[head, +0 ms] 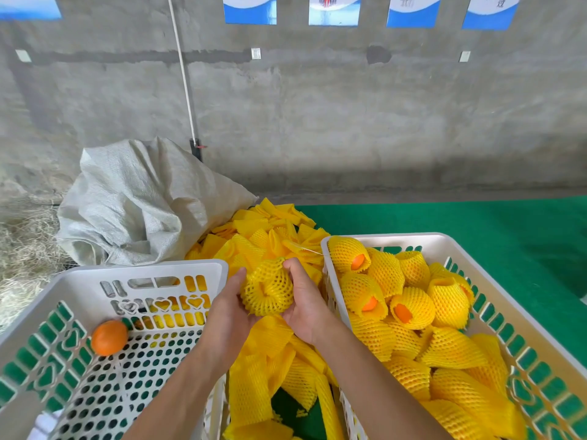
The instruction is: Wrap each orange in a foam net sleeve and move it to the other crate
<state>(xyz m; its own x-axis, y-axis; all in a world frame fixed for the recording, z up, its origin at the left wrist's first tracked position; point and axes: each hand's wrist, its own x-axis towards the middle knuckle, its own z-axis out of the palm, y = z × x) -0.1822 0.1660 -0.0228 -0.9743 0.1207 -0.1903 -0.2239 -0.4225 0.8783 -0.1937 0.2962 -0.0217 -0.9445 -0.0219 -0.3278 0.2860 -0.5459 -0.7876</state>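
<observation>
Hands meet in the gap between the two crates, both wrapped around one netted orange (267,289). My left hand (229,312) cups it from the left with the thumb lying along its side, and my right hand (304,304) grips it from the right, thumb hooked over the top edge of the yellow foam net. The sleeve covers the fruit all round; I cannot see any orange skin through it from here.

Under my hands lies a heap of loose foam sleeves (270,236), flat and yellow, running from the far end between the crates down to the near edge of the view. They rest on the green table (476,223).

On my left stands the left crate (152,268), white and perforated, holding a single bare orange (109,337) against its far left wall. On my right stands the right crate (397,238), also white, filled with wrapped oranges (413,308); a few show a patch of orange skin at the open end of their nets.

Beyond the left crate sits a crumpled white woven sack (139,201), touching the far end of the sleeve heap. Dry straw (22,246) lies on the ground at far left. Behind everything rises a grey concrete wall (317,106) with blue-and-white posters (250,9) along its top and a white pole (184,74) leaning against it.
</observation>
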